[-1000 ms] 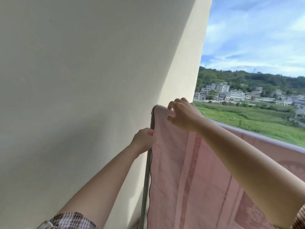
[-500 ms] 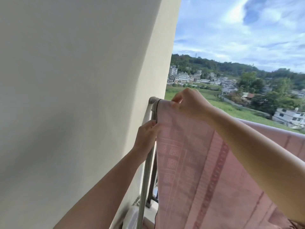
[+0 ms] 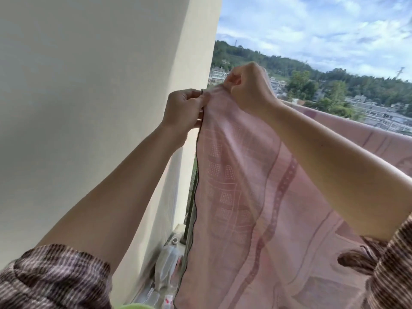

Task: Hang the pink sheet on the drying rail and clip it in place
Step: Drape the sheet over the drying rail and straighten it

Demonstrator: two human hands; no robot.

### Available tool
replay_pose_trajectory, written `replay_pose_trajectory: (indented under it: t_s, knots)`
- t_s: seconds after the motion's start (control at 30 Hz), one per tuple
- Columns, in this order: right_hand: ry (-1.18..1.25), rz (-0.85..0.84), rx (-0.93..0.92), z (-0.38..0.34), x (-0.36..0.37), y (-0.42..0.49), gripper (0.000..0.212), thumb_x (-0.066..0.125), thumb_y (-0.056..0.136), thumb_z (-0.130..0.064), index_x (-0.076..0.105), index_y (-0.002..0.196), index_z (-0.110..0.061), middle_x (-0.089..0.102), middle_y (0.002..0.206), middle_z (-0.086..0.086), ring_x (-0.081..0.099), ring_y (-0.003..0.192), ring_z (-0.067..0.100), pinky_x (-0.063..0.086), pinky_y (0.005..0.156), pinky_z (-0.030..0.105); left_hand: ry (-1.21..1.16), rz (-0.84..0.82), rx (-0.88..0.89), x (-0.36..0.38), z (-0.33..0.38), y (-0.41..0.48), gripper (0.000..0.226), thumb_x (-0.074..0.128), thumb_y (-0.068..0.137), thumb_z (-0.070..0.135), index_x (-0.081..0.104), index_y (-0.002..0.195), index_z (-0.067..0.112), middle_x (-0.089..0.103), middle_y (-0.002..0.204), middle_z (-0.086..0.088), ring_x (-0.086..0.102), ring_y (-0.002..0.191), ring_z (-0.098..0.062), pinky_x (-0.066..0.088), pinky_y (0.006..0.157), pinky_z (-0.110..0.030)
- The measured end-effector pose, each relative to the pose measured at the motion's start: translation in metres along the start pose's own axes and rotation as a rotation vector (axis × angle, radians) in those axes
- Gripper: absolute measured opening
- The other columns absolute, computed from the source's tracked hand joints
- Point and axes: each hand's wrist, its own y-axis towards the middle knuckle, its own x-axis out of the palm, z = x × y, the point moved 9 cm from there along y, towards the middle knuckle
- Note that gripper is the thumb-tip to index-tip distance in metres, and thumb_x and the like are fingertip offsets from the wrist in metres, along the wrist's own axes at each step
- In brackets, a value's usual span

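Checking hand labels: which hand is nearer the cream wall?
Left. The left hand pinches the pink sheet edge right beside the wall; the right hand grips farther out.

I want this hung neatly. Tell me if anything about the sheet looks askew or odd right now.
The pink sheet is bunched at its top corner, pinched between the left hand and right hand, so diagonal creases fan downward. No clip clearly shows. Nothing looks torn or stained.
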Motion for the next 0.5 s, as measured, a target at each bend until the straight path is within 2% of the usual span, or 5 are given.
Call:
replay_pose_trajectory:
  t_s: [0.07, 0.13, 0.27, 0.4, 0.5]
  knots:
    - [0.042, 0.055, -0.023, -0.014, 0.001, 0.005, 0.018, 0.059, 0.081, 0.002, 0.073, 0.084, -0.007, 0.070, 0.082, 0.000, 0.063, 0.078, 0.013, 0.056, 0.080, 0.034, -0.064, 0.091, 0.044, -0.021, 0.007, 0.004, 0.013, 0.063, 0.089, 0.017, 0.065, 0.078, 0.011, 0.059, 0.075, -0.004, 0.052, 0.055, -0.014, 0.046, 0.049, -0.020]
    - [0.048, -0.032, -0.057, -0.024, 0.014, 0.006, 0.012, 0.063, 0.084, -0.007, 0.075, 0.086, -0.010, 0.071, 0.083, -0.001, 0.065, 0.078, 0.013, 0.057, 0.078, 0.033, -0.083, 0.132, 0.028, -0.039, -0.001, 0.005, 0.009, 0.063, 0.088, 0.018, 0.067, 0.083, 0.011, 0.058, 0.077, -0.003, 0.051, 0.057, -0.014, 0.040, 0.047, -0.018]
    - [-0.062, -0.272, -0.046, -0.012, 0.044, -0.003, 0.014, 0.063, 0.086, -0.011, 0.075, 0.085, -0.006, 0.074, 0.083, 0.005, 0.068, 0.073, 0.019, 0.059, 0.072, 0.040, 0.097, -0.063, -0.197, -0.039, -0.055, -0.002, 0.016, 0.063, 0.083, 0.030, 0.068, 0.087, 0.016, 0.056, 0.074, 0.000, 0.052, 0.058, -0.015, 0.044, 0.054, -0.022]
    - [-0.011, -0.215, 0.016, 0.010, 0.032, -0.003, 0.022, 0.060, 0.091, -0.022, 0.073, 0.093, -0.005, 0.073, 0.094, 0.007, 0.067, 0.083, 0.019, 0.057, 0.076, 0.033, 0.092, -0.120, -0.213, -0.027, -0.071, 0.006, 0.022, 0.062, 0.084, 0.038, 0.066, 0.090, 0.017, 0.057, 0.078, 0.001, 0.054, 0.068, -0.013, 0.048, 0.063, -0.024]
    - [-0.019, -0.190, 0.044, 0.024, 0.019, -0.005, 0.019, 0.058, 0.091, -0.018, 0.071, 0.097, -0.006, 0.069, 0.093, 0.002, 0.065, 0.078, 0.014, 0.051, 0.064, 0.018, 0.048, -0.203, -0.198, -0.008, -0.072, 0.021, 0.034, 0.061, 0.084, 0.045, 0.066, 0.103, 0.017, 0.053, 0.089, 0.007, 0.051, 0.082, -0.010, 0.041, 0.072, -0.029]
